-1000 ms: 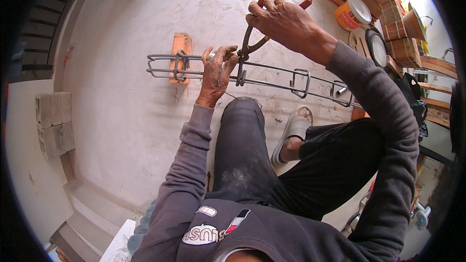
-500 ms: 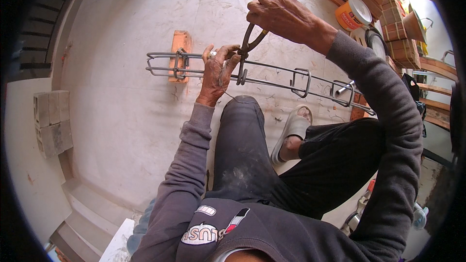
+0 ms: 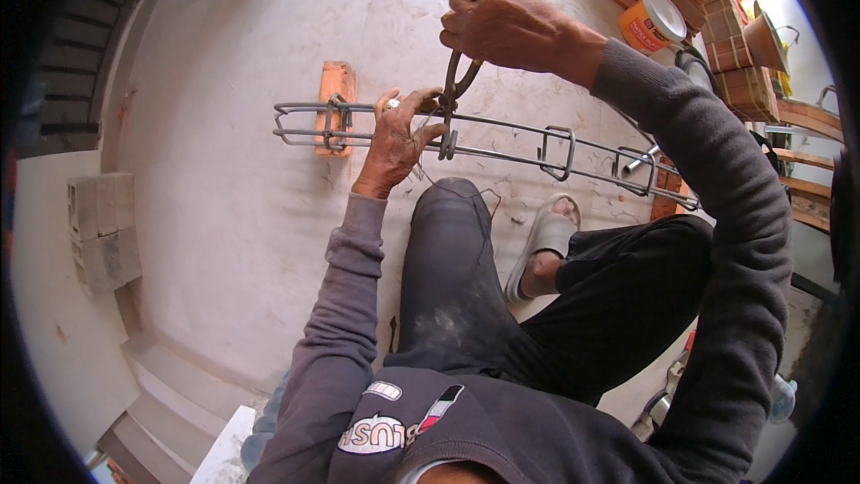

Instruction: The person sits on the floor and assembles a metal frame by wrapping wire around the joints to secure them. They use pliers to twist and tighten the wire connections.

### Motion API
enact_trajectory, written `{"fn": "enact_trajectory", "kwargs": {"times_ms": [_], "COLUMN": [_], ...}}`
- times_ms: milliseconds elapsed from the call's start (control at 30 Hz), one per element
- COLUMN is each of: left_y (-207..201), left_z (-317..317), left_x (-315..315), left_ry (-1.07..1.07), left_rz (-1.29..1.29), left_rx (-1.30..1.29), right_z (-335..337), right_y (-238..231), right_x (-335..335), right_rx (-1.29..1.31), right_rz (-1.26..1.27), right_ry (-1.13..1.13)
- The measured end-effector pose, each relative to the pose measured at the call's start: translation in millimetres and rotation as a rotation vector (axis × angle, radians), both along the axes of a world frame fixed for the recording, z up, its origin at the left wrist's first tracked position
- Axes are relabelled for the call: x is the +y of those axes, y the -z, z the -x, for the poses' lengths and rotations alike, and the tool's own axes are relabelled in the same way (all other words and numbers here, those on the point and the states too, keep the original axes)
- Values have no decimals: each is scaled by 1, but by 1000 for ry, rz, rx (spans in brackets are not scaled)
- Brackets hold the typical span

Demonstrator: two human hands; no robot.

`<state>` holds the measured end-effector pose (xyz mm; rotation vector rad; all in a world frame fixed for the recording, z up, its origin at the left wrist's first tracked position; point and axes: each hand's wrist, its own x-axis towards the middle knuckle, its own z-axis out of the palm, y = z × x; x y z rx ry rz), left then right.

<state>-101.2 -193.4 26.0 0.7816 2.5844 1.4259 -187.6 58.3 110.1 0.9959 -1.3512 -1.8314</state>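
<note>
So we've got our right hand (image 3: 512,29) up top, fingers wrapped snugly around the red-handled pincers (image 3: 468,79). Their head points down at the upper bar of our rebar cage (image 3: 447,145), right by a couple of stirrup loops bunched together. Can't tell whether the jaws are biting on anything.

Our left hand (image 3: 397,142) is just beside that spot, fingers bent, with index finger and thumb reaching toward the pincers' head. Some thin wire (image 3: 492,192) trails from around that hand across our knee; whether the fingers are pinching it, we honestly can't tell.

The cage runs crosswise in front of our knees, low over the pale floor (image 3: 224,161). One orange brick (image 3: 337,81) is under its left end, and another brick (image 3: 665,197) is near the right end, close to a metal tube (image 3: 638,162). There's an orange bucket (image 3: 640,32) with a white lid over to the upper right, and stacked grey blocks (image 3: 106,224) well off to our left.
</note>
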Motion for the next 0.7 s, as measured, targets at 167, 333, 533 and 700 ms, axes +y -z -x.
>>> {"fn": "enact_trajectory", "kwargs": {"times_ms": [167,333,533,700], "left_y": [-12,-10,-16,-4], "left_z": [13,57,75,78], "left_x": [2,9,9,3], "left_ry": [80,313,433,516], "left_rz": [314,245,214,141], "left_rx": [90,-212,-684,-624], "right_z": [-5,-14,-23,-26], "right_y": [4,-41,-50,-64], "right_x": [-13,-46,-40,-50], "right_rx": [312,-445,-204,-181], "right_rz": [-131,324,123,26], "right_ry": [-24,87,-71,-40]}}
